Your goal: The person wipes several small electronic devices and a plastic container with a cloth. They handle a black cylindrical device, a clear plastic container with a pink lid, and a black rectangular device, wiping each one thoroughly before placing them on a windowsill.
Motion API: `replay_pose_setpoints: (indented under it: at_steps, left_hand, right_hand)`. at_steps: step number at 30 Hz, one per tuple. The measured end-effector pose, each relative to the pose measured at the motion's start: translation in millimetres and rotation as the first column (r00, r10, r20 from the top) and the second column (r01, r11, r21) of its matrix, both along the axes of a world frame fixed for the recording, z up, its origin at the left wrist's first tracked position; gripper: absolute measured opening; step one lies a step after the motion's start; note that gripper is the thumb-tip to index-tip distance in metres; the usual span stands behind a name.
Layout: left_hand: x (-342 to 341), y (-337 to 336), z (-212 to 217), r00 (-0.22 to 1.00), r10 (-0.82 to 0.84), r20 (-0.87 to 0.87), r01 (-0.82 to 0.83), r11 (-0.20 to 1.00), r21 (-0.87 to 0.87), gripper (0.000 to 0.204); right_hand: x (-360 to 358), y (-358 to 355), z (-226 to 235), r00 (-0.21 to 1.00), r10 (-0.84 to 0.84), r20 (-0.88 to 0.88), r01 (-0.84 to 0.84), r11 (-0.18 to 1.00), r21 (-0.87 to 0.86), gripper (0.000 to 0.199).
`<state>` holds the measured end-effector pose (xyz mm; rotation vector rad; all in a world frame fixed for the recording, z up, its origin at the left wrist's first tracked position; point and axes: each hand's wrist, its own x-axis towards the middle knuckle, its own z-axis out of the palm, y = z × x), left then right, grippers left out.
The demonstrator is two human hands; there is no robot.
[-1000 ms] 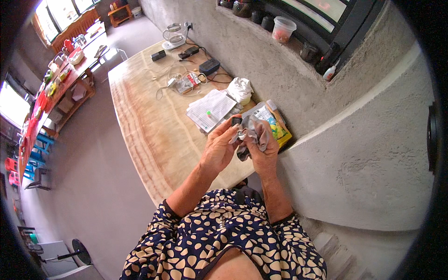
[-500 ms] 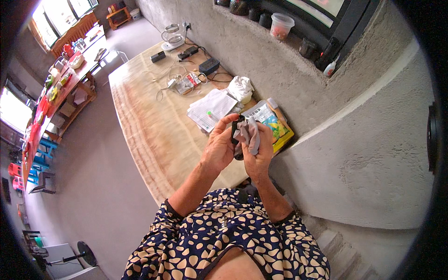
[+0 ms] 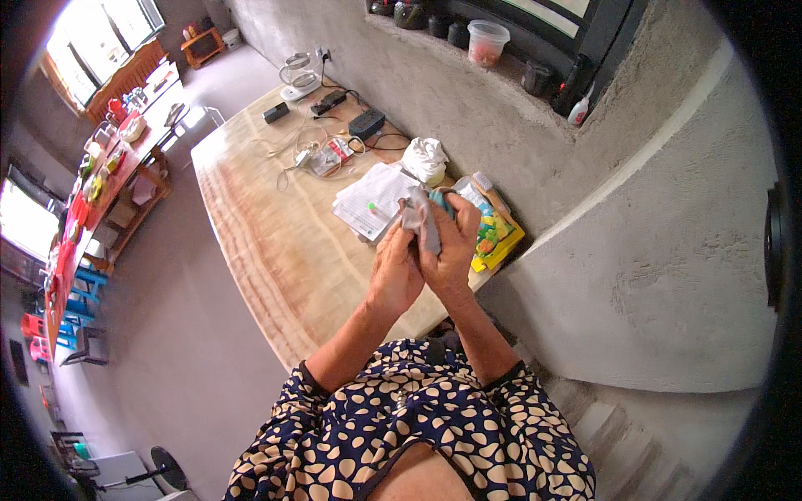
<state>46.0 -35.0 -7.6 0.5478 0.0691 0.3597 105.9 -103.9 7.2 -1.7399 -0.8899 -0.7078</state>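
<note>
Both hands are together above the near part of a tan, marble-patterned table (image 3: 276, 225). My right hand (image 3: 451, 242) is closed on a crumpled grey cloth (image 3: 424, 224), whose folds stick up between the two hands. A bluish-green, dark-edged bit of something (image 3: 439, 200) shows beside the right fingers; its kind is unclear. My left hand (image 3: 394, 271) is curled against the right one. Its fingers are mostly hidden, and so is whatever they grip. Just beyond the hands lie printed white papers (image 3: 368, 204), and a yellow packet (image 3: 499, 238) is to the right.
A brush (image 3: 491, 192) lies by the packet. A white cloth bundle (image 3: 424, 160), tangled cables (image 3: 322, 154), a black power strip (image 3: 366, 123) and a small glass-and-white appliance (image 3: 299, 77) stand along the wall. Jars and a clear tub (image 3: 487, 43) line the window ledge.
My hands have turned and moved closer together. The black thing that showed in my left fingers is now hidden, and a bluish-green bit shows by the right fingers. The view has shifted slightly.
</note>
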Motion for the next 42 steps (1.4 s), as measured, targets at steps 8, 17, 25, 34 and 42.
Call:
replay_pose_setpoints:
  at_steps: [8, 17, 25, 34, 42]
  left_hand:
    - [0, 14, -15, 0.990, -0.140, -0.009, 0.137, 0.979, -0.154, 0.045]
    - [2, 11, -22, 0.989, -0.126, -0.080, 0.098, 0.953, -0.286, 0.037]
    - [5, 3, -24, 0.986, 0.021, -0.165, -0.061, 0.968, -0.242, 0.028]
    - [-6, 18, -36, 0.975, -0.021, -0.221, -0.001, 0.995, -0.099, 0.033]
    - [-1, 13, -19, 0.994, -0.083, -0.067, 0.076, 0.992, -0.102, 0.016]
  right_hand:
    - [-19, -23, -14, 0.969, 0.245, -0.033, -0.247, 0.955, -0.166, 0.036]
    - [-9, -42, 5, 0.709, 0.334, -0.621, -0.171, 0.936, 0.308, 0.015]
    - [-20, -14, -32, 0.850, 0.204, -0.485, -0.144, 0.977, 0.159, 0.032]
    - [-23, -47, -22, 0.463, 0.512, -0.724, -0.374, 0.853, 0.365, 0.023]
    - [-23, -18, -32, 0.935, 0.133, -0.328, -0.114, 0.991, 0.077, 0.033]
